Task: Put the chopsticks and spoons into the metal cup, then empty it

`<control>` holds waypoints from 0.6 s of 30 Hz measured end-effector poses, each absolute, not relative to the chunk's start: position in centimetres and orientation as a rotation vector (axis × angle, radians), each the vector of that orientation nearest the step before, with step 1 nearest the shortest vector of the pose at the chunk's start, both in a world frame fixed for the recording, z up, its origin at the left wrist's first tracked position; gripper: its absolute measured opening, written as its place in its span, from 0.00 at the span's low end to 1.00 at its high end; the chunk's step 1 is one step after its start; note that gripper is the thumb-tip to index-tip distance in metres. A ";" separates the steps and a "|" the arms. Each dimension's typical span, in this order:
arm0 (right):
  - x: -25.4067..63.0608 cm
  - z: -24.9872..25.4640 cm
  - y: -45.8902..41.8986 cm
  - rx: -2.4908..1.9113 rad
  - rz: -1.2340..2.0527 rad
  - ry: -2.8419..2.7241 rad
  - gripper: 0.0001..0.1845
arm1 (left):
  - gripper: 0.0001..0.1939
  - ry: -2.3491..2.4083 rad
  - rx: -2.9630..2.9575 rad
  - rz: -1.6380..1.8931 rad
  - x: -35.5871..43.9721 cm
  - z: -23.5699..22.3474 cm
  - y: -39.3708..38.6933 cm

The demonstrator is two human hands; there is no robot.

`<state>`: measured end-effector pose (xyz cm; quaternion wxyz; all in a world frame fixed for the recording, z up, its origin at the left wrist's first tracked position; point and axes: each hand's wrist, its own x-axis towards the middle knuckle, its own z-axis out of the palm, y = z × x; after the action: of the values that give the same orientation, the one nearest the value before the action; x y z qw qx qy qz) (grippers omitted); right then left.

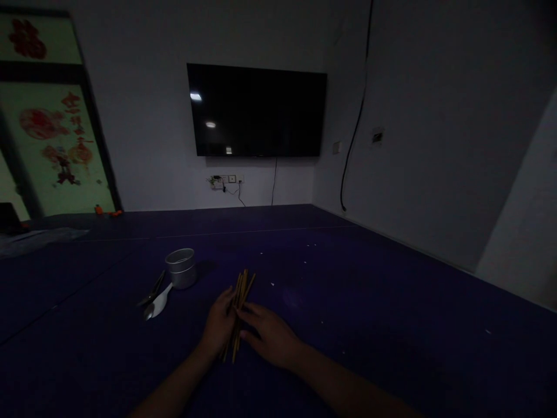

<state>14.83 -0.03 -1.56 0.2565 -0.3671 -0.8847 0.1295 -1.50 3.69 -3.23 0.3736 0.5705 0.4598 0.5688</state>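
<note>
A loose bundle of yellowish-brown chopsticks (244,283) lies between my two hands, its sticks fanned at slightly different angles. My left hand (218,324) is closed round the bundle's left side. From the right, my right hand (274,338) grips it, fingertips and thumb against the sticks. A silvery metal cup (183,273) stands upright to the left of the hands. Beside the cup lies a shiny, pale spoon (159,302). A slim dark utensil (155,288), its kind too dim to tell, lies by the spoon.
The dark blue-purple surface (391,325) bears small white scraps (272,284). A television (261,113) hangs on the far wall above several sockets. A black cable (359,116) hangs at the right. Clear plastic sheeting (43,238) and orange items (99,209) lie at the left.
</note>
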 end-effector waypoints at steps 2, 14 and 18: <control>14.8 -1.6 0.0 -1.002 0.355 -2.416 0.25 | 0.15 1.177 1.580 1.410 -1.5 -3.2 3.6; 14.7 -1.3 -0.1 -0.963 0.478 -2.293 0.21 | 0.14 1.404 1.892 1.312 -1.4 -2.7 3.0; 14.7 -1.7 0.3 -0.963 0.465 -2.300 0.23 | 0.14 1.352 1.948 1.312 -1.4 -2.8 3.0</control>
<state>14.73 0.29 -1.75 0.2978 -0.3624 -0.8656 0.1751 -1.36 2.99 -2.83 0.2139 0.7022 0.4873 0.4729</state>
